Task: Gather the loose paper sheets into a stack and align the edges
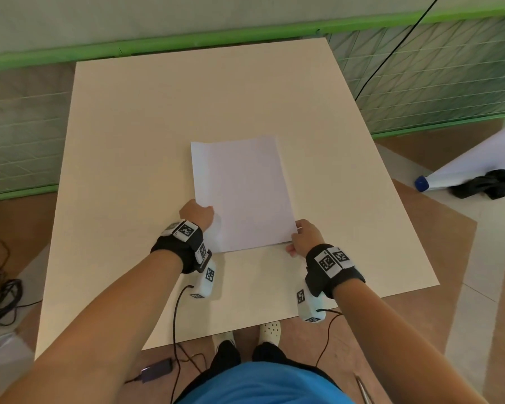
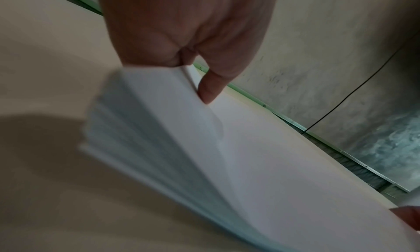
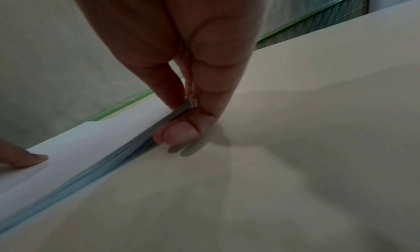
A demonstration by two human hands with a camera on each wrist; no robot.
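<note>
Looking down from the head view: paper stack (image 1: pixel 241 193) lies on the pale counter (image 1: pixel 129 170), slightly skewed, near edge toward the person. Left hand (image 1: pixel 196 212) grips the near left side; right hand (image 1: pixel 305 237) grips the near right corner.

Left wrist view: thumb (image 2: pixel 210 87) presses on top, fingers curl under, sheets fanned along the lifted edge.

Right wrist view: thumb and fingers (image 3: pixel 181 133) pinch the corner, layers still stepped.

Judgement: edges not yet flush. Best to loosen both grips a little, stand the stack on 1 edge and tap it against the counter, keeping the 2 hands level.
</note>
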